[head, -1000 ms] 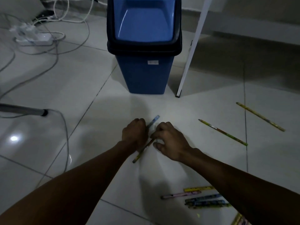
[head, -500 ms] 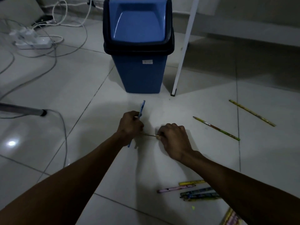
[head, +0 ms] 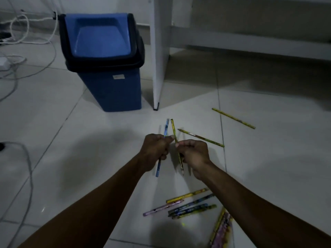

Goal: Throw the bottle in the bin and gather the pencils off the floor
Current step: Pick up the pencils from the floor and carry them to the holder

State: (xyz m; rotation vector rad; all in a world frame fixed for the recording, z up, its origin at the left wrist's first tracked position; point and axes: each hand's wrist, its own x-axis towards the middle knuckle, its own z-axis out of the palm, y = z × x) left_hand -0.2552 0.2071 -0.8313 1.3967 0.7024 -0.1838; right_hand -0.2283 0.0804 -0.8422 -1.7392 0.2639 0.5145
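My left hand (head: pixel 154 149) is shut on a blue pencil (head: pixel 166 127) held nearly upright above the floor. Close beside it, my right hand (head: pixel 194 154) is shut on a yellow-green pencil (head: pixel 173 128). Just behind my right hand a green pencil (head: pixel 200 138) lies on the tiles, and a yellow pencil (head: pixel 233 118) lies farther right. Several more pencils (head: pixel 188 205) lie in a loose group under my right forearm, with others (head: pixel 222 228) at the bottom edge. The blue swing-lid bin (head: pixel 103 58) stands ahead on the left. No bottle is visible.
A white table leg (head: pixel 158 59) stands right of the bin, with a low white rail (head: pixel 250 43) behind it. White cables (head: pixel 26 33) and a power strip (head: pixel 2 62) lie at the far left, and a grey cable (head: pixel 29 167) loops over the tiles near my left arm.
Both hands have lifted off the floor, each with a pencil, and now hold them upright side by side. The view has shifted left, so the bin and pencils appear farther right.
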